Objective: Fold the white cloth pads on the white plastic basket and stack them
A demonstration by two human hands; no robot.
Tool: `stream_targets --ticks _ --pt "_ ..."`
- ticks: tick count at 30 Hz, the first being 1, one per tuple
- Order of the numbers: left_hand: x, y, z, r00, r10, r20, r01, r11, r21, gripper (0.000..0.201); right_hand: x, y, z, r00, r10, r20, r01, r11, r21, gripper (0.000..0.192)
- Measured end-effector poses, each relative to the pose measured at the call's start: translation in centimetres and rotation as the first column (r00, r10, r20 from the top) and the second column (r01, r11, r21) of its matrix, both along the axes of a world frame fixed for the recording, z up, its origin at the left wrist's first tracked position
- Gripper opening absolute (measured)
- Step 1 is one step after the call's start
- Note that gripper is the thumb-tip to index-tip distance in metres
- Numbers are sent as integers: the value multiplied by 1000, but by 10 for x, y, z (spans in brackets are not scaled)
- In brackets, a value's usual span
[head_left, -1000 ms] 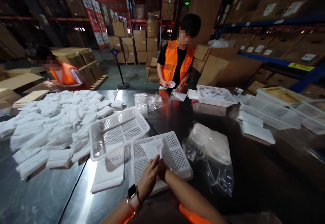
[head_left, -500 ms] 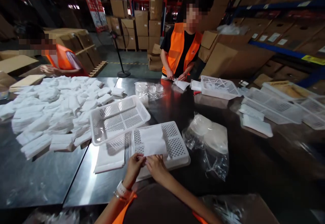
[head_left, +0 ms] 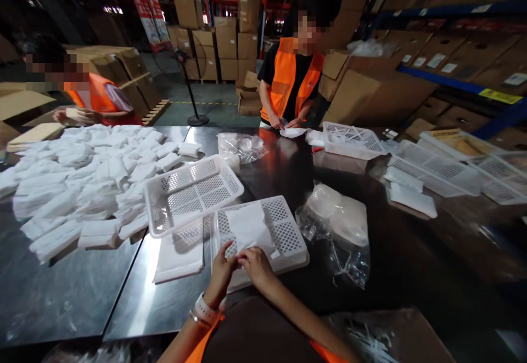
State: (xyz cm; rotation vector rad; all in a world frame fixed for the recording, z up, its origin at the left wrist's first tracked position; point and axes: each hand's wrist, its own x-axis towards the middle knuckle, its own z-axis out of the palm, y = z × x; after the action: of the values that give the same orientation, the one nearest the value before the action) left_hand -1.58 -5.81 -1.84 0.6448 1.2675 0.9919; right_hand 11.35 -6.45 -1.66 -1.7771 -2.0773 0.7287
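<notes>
A flat white pouch point(head_left: 249, 225) lies on a white perforated plastic basket point(head_left: 284, 214) that seems turned upside down. Just below the pouch, over the basket's near edge, my left hand point(head_left: 222, 273) has its thumb and fingers bent towards the other hand. My right hand point(head_left: 257, 267) meets it there with fingertips pressed together. Whatever sits between the fingertips is too small to make out. Beside them, to the left, is a stack of flat white sheets or pouches point(head_left: 177, 261), partly under an upright white basket point(head_left: 193, 187).
Filled white packets point(head_left: 90, 182) form a large heap on the left of the metal table. A clear bag of white round pieces point(head_left: 337, 214) lies right of the baskets. Across the table, a co-worker in an orange vest point(head_left: 284, 83) handles a white pouch; another sits left.
Both hands have drawn slightly back from the pouch's near edge, and their fingertips have come together. The pouch on the basket has turned a little. The co-worker's pouch has tilted flatter.
</notes>
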Motion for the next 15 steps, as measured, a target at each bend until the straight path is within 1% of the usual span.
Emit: stream_targets --ticks 2,6,7,10,12,14,15 --pt "1 -2 2 1000 16 12 -15 999 -29 68 2 -1 -4 999 37 22 -36 999 -11 9" --pt "1 -4 6 1000 15 26 -14 999 -52 75 2 -9 -17 996 82 17 -83 994 74 12" --pt "1 -4 7 1000 12 27 -10 999 -47 77 1 -11 -22 997 76 -12 -74 993 95 13" --pt "3 -4 7 999 -34 -23 34 999 -5 81 -3 -17 -33 975 -10 -223 42 989 139 13" --pt "2 -4 3 990 -78 -116 82 996 35 80 -2 -21 -37 917 -105 -386 172 974 144 21" --pt "-2 -4 -4 970 -116 -213 133 989 67 80 12 -26 -38 854 -202 -479 294 947 126 34" --pt "-5 -5 -8 959 -132 -249 158 984 87 81 26 -32 -38 815 -248 -524 353 929 109 41"
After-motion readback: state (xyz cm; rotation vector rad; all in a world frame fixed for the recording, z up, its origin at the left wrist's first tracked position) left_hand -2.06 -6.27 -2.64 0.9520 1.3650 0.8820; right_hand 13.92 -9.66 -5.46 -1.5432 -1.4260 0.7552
